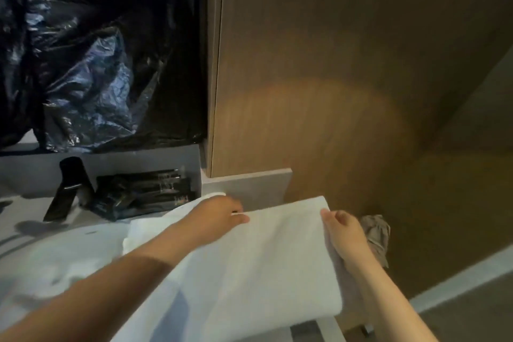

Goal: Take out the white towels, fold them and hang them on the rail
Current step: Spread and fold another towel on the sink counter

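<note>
A brown wood-panel wall (347,64) carries a warm patch of light (319,130). Pale skirting (458,280) meets the grey floor (472,322) below; crumpled black plastic (97,50) hangs at left.

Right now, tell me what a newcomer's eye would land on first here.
The white towel, bright at lower centre, held at its far edge by the left hand and right hand. Next, the shiny black plastic bag filling the upper left, beside the wooden panel.
</note>
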### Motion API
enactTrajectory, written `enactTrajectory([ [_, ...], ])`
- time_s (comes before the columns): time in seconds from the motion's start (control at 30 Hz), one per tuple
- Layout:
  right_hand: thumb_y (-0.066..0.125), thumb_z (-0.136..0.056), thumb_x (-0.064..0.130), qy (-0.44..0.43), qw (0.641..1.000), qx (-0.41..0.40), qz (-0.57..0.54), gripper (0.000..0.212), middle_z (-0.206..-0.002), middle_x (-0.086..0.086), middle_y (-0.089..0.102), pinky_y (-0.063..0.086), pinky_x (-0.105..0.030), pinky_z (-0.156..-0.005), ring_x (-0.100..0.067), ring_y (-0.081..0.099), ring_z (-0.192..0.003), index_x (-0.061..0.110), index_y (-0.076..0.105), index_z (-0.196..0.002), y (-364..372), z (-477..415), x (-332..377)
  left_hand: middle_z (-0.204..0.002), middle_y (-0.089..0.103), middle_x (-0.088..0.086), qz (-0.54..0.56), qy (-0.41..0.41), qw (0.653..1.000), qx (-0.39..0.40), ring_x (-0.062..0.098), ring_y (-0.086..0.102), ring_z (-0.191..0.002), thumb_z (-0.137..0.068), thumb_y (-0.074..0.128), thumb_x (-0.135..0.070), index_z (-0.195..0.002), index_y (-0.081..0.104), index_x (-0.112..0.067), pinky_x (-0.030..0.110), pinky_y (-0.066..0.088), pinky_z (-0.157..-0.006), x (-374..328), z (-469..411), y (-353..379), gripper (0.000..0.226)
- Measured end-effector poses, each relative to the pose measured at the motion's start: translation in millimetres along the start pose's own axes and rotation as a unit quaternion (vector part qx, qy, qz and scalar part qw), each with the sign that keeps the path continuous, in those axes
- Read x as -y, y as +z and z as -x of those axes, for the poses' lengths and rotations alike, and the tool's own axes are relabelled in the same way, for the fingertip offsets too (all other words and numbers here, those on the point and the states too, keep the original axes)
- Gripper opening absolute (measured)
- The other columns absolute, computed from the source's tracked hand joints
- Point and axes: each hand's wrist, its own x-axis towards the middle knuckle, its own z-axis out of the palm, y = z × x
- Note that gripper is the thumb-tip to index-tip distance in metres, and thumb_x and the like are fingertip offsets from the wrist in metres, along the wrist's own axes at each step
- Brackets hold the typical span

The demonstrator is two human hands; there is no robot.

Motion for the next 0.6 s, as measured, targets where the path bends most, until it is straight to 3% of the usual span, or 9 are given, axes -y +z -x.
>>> enactTrajectory([
  [0.13,0.049,-0.101,0.028,0.071,0.996,0.004,0.046,0.035,-0.063,0.001,0.052,0.031,-0.022,-0.054,-0.010,0.047,-0.061,0.013,0.052,-0.069,23.7,-5.4,-74.9,-0.119,0.064,0.001,-0.012,-0.023,0.999,-0.025,0.017,0.057,-0.110,-0.099,0.046,-0.044,-0.115,0.067,-0.018,0.022,0.037,-0.089,8.2,-10.1,78.3,0.036],
  [0.3,0.049,-0.101,0.028,0.063,0.998,-0.020,0.022,0.032,-0.069,-0.002,0.056,0.033,-0.023,-0.055,-0.014,0.052,-0.066,0.013,0.051,-0.072,32.2,-18.3,-91.4,-0.116,0.063,-0.001,-0.020,-0.032,0.998,-0.046,0.018,0.056,-0.108,-0.097,0.046,-0.050,-0.114,0.065,-0.021,0.026,0.040,-0.092,21.8,-15.5,90.1,0.039],
  [0.4,0.045,-0.102,0.026,0.026,0.998,-0.046,0.039,0.029,-0.073,-0.006,0.061,0.038,-0.028,-0.056,-0.026,0.059,-0.073,0.008,0.056,-0.083,41.6,-15.5,-89.5,-0.100,0.067,0.003,0.027,-0.015,0.994,-0.106,0.024,0.060,-0.097,-0.093,0.053,-0.051,-0.101,0.069,-0.014,0.032,0.045,-0.087,33.8,1.7,86.5,0.041],
  [0.47,0.045,-0.102,0.024,0.005,0.995,-0.075,0.071,0.024,-0.084,-0.011,0.063,0.044,-0.033,-0.063,-0.031,0.062,-0.081,0.004,0.057,-0.097,46.2,-11.3,-88.3,-0.091,0.069,0.006,0.031,-0.006,0.988,-0.150,0.029,0.062,-0.088,-0.089,0.050,-0.052,-0.095,0.071,-0.009,0.037,0.051,-0.080,44.0,18.7,85.3,0.048],
  [0.53,0.049,-0.100,0.022,-0.030,0.991,-0.096,0.090,0.023,-0.105,-0.009,0.061,0.050,-0.038,-0.079,-0.027,0.059,-0.098,0.005,0.055,-0.115,49.8,-3.1,-80.4,-0.094,0.071,0.006,0.014,-0.033,0.985,-0.171,0.031,0.064,-0.089,-0.086,0.054,-0.050,-0.096,0.072,-0.009,0.037,0.052,-0.081,53.0,35.2,81.7,0.046],
  [0.6,0.054,-0.098,0.017,-0.119,0.981,-0.101,0.116,0.028,-0.118,-0.007,0.055,0.047,-0.039,-0.092,-0.022,0.053,-0.109,0.007,0.054,-0.124,53.9,6.3,-68.0,-0.100,0.072,0.005,-0.006,-0.053,0.982,-0.179,0.029,0.065,-0.095,-0.086,0.051,-0.052,-0.097,0.073,-0.011,0.038,0.050,-0.086,65.2,50.7,78.1,0.048],
])
